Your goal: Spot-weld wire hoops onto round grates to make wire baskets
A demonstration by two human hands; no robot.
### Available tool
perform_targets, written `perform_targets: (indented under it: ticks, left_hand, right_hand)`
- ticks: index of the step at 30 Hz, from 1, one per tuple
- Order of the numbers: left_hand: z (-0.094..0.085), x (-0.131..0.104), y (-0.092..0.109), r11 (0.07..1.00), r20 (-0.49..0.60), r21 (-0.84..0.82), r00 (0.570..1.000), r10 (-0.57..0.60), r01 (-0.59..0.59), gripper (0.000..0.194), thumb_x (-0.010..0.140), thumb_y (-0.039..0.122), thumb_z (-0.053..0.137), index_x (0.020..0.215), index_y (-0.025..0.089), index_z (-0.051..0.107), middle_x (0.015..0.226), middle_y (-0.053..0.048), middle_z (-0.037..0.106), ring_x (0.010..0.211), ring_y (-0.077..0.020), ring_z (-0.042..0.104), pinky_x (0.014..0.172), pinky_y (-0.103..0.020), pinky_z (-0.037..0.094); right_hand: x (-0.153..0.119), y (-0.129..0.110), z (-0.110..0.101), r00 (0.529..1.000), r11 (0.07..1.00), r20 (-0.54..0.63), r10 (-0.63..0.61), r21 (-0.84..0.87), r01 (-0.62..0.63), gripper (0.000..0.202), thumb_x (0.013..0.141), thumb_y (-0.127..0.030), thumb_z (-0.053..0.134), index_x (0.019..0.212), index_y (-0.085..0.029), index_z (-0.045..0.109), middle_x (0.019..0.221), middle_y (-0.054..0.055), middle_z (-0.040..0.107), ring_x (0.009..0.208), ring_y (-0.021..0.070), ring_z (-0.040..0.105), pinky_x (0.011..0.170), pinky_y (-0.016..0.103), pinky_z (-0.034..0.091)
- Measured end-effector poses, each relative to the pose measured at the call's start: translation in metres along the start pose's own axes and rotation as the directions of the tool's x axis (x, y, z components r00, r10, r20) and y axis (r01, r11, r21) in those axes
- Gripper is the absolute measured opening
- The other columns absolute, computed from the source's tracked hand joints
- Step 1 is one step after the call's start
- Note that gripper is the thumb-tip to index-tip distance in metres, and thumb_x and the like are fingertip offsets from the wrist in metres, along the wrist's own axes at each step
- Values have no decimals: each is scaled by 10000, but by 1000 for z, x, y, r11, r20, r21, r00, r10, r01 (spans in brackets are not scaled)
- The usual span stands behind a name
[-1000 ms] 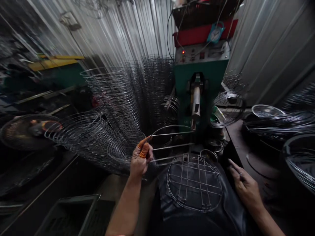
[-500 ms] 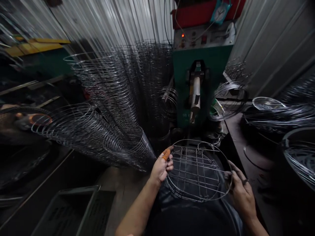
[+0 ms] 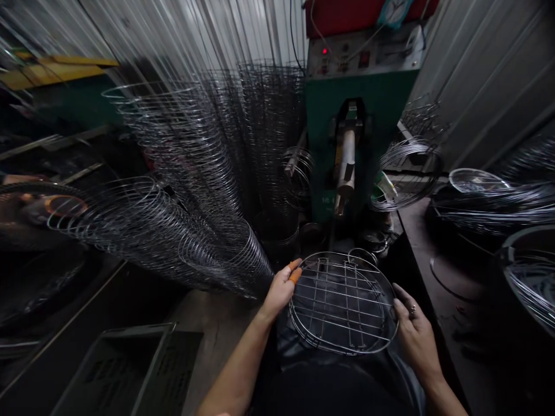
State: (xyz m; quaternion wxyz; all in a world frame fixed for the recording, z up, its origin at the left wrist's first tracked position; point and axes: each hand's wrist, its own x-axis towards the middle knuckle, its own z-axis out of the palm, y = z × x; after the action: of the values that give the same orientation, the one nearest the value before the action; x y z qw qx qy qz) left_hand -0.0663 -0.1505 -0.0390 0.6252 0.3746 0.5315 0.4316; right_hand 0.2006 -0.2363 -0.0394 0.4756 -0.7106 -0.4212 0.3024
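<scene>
A round wire rack [image 3: 347, 293] with crossing bars lies over my lap, on a dark apron [image 3: 342, 381]. Its doubled rims suggest layered wire rings, though I cannot count them surely. My left hand [image 3: 280, 292], with orange covers on its fingertips, is closed on the rack's left rim, thumb on top. At the right rim, my right hand [image 3: 415, 332] pinches the wire between thumb and fingers; a ring shows on one finger. A small wire loop [image 3: 363, 254] shows just past the rack's far rim.
A green machine [image 3: 321, 127] with a lit red lamp stands ahead, its metal arm [image 3: 347, 156] pointing at me. Tall stacks of wire rings [image 3: 208, 156] lean at left. A dark crate [image 3: 117, 364] sits lower left; wire bundles [image 3: 498, 208] and a tub [image 3: 529, 242] are at right.
The upper wire ring, raised and tilted at its right side before, now sits lower and more in line with the rims below. My right hand has moved slightly left with it.
</scene>
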Motion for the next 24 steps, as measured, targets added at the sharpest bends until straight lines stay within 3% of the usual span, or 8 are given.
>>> perform_targets:
  ticks: [2,4,8,14,18,20,24]
  left_hand:
    - [-7,6,-4,987,9,142,997,74,-75,409,740,357,649,1114,197,606,966,-61,671,862,-176,618,750,-280,494]
    - [-13,10,-8,959,24,254,993,120,-122,411,755,367,626,1127,193,605,1137,-72,636,1067,-231,564,939,-352,426]
    - [-19,12,-15,908,33,396,990,137,-139,440,760,372,599,1153,174,593,1252,-73,565,1201,-250,477,1068,-394,302]
    - [-22,8,-23,901,87,403,987,135,-158,478,785,389,550,1206,162,551,1281,-67,540,1229,-242,446,1069,-377,287]
    - [-26,7,-24,879,101,452,988,120,-153,461,800,410,527,1187,162,562,1006,-56,681,968,-232,593,920,-368,407]
    - [-27,5,-23,863,123,477,985,120,-165,404,809,426,511,1089,158,624,861,-48,684,845,-214,598,846,-341,422]
    - [-29,1,-24,886,159,435,982,102,-162,350,793,479,529,834,170,687,766,-54,653,772,-198,566,783,-306,409]
  right_hand:
    - [4,3,2,1000,998,14,-23,-51,24,477,802,-488,472,1172,-205,577,1140,68,626,1084,260,554,896,354,472]
    - [7,6,5,998,995,45,-45,-87,49,468,805,-478,457,1165,-208,586,1096,62,650,1057,254,574,885,353,481]
    - [11,14,8,993,983,96,-66,-162,81,458,818,-452,428,1189,-228,576,1073,42,665,1010,245,605,852,348,502]
    - [15,21,3,986,947,163,-40,-308,90,467,818,-434,420,1226,-247,552,1045,42,677,945,256,636,742,328,524]
    - [17,24,2,983,930,181,-24,-356,88,455,805,-403,435,1229,-279,547,1019,26,686,932,256,641,716,319,523]
    - [18,26,2,980,938,198,-14,-337,82,452,802,-392,447,1229,-284,547,1007,20,691,931,252,641,720,313,523]
    - [17,27,2,976,975,215,-23,-211,69,449,810,-428,457,1206,-248,569,1084,32,662,1001,249,610,836,338,494]
